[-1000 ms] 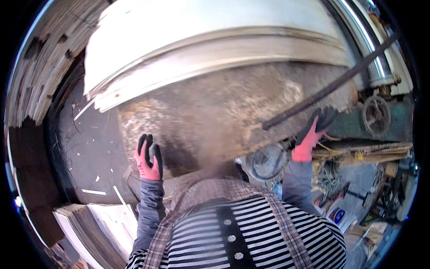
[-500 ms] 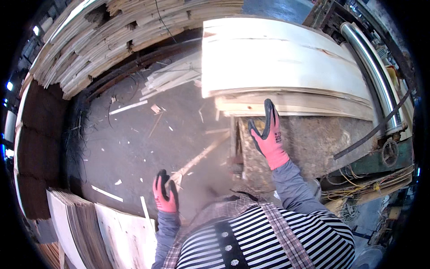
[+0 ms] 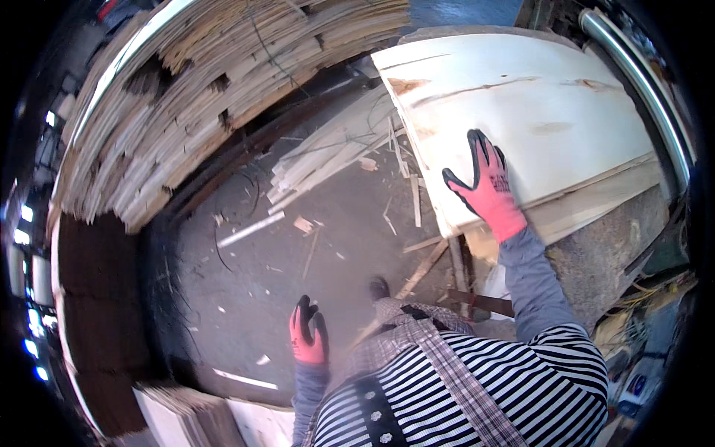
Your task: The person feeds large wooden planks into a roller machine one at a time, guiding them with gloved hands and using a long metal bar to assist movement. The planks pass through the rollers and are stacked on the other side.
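Observation:
My right hand, in a red glove with black fingers, lies over the near edge of a pale wood veneer sheet. Its thumb and fingers are spread and grip nothing. The sheet tops a stack of veneer on a rough worktable. My left hand, in a matching glove, hangs low above the floor, with a gap between thumb and fingers and nothing held.
A metal roller runs along the table's far right side. Tall piles of rough veneer stand at the back left. Wood strips and scraps litter the floor. More upright sheets stand at the lower left.
My view has turned, and the table shows farther right. My right hand has gone from beside the stack's near edge to over the top sheet. My left hand still hangs low.

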Available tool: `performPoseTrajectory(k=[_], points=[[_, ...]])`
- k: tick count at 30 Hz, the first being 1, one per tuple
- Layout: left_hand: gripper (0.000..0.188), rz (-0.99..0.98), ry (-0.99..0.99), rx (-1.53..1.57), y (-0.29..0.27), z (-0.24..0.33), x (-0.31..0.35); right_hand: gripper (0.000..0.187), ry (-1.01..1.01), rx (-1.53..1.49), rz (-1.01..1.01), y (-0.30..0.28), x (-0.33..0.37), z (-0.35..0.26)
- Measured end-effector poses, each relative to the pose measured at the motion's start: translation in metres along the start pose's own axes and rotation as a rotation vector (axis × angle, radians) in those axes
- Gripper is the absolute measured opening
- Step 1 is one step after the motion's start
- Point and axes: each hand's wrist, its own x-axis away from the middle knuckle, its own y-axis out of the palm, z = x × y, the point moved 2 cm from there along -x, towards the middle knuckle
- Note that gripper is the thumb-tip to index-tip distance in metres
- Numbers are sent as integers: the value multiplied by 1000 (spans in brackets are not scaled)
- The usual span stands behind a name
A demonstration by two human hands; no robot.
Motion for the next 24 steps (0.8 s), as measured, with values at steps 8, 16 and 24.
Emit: performPoseTrajectory(k=[8,16,24], points=[[34,-91,-74,128,-15,-49,-193,93,286,349,-317,108,-139,11],[49,-459,-201,195,42,-94,-353,75,235,312,-252,102,-168,4],[42,-717,598,62,170,-44,-585,51,491,488,-60,40,-188,-30]])
